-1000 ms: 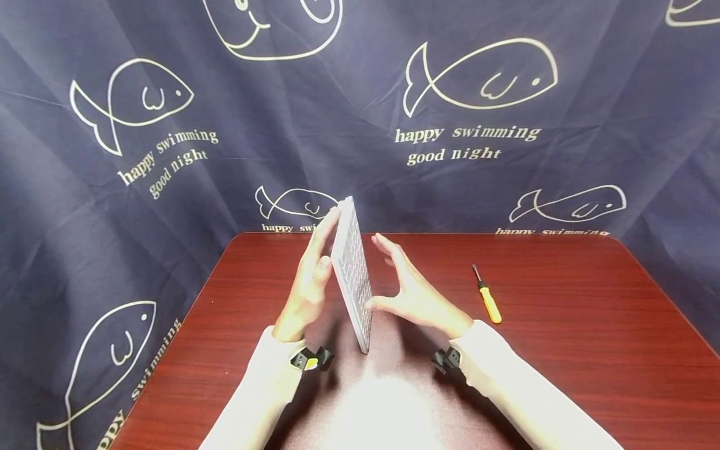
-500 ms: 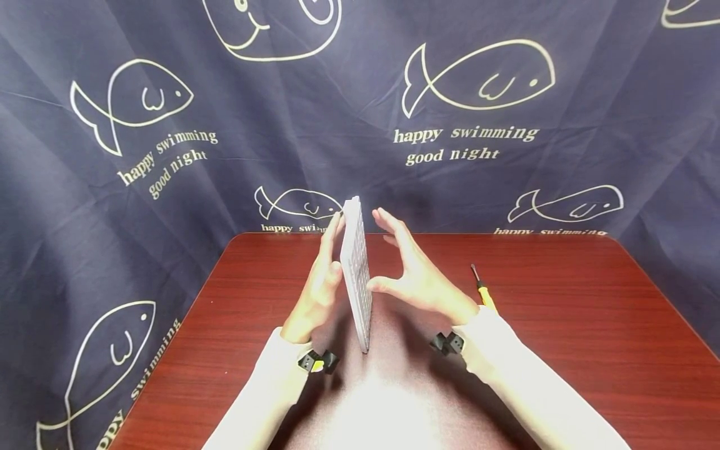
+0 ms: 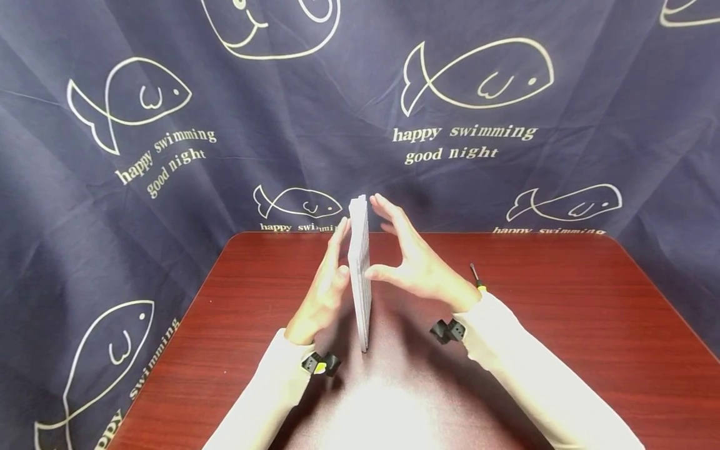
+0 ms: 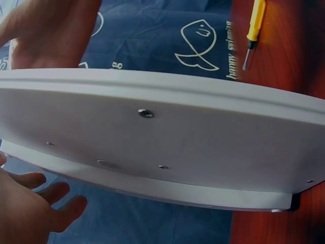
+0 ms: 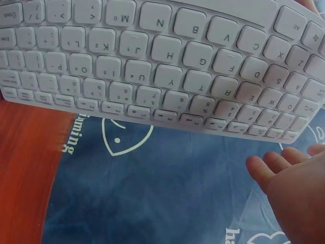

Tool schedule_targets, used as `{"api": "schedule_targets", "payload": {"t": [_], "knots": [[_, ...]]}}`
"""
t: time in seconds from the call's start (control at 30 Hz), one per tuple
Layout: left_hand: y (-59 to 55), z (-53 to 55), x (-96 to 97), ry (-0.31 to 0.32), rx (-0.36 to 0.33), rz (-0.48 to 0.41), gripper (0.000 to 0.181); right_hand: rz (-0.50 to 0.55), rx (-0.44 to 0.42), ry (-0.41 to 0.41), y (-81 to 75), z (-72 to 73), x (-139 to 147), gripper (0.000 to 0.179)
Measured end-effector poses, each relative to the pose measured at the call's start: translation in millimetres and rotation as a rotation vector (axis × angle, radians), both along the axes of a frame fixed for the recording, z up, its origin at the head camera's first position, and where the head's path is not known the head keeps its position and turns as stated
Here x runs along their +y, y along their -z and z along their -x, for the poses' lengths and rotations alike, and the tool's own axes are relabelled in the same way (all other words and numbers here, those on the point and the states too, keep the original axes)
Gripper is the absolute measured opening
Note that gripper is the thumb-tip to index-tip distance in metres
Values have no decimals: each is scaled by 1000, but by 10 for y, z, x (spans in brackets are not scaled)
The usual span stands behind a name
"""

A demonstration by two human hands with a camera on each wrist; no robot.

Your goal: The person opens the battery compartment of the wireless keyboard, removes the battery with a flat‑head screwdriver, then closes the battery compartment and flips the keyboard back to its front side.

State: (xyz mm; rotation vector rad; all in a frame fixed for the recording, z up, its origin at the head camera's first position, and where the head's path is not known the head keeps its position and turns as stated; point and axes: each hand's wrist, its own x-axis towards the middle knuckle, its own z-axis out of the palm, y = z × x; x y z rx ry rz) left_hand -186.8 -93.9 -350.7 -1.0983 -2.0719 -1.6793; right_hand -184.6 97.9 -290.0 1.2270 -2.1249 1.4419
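Keyboard (image 3: 359, 269): white, slim, hard-looking shell. Square keys (image 5: 166, 47) with softened corners on one face, letters inverted in the right-wrist view; other face smooth, dotted with small recessed screws (image 4: 146, 113). Stands on edge, nearly upright, between the two hands, above the red-brown wood-grain table (image 3: 568, 300); contact with the tabletop unclear. Left hand (image 3: 322, 294) on the screw side: fingers extended, close against the shell; cannot tell exactly where they touch. Right hand (image 3: 424, 272) on the key side: thumb and fingers spread wide, thumb tip at the keys, fingertips just beside the far end. Yellow-handled screwdriver (image 4: 257, 19) beyond right sleeve (image 3: 540, 372), partly hidden in the head view.
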Motion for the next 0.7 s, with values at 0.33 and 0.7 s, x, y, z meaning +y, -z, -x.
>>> {"api": "schedule_targets", "payload": {"t": [0.33,0.7], "knots": [[-105,-163,91,-24,8,107,89,-20,0,-11,-60,-19,98,96],[410,39,115,28,-49,227,79,-50,-24,20,-72,-97,301,95]]}}
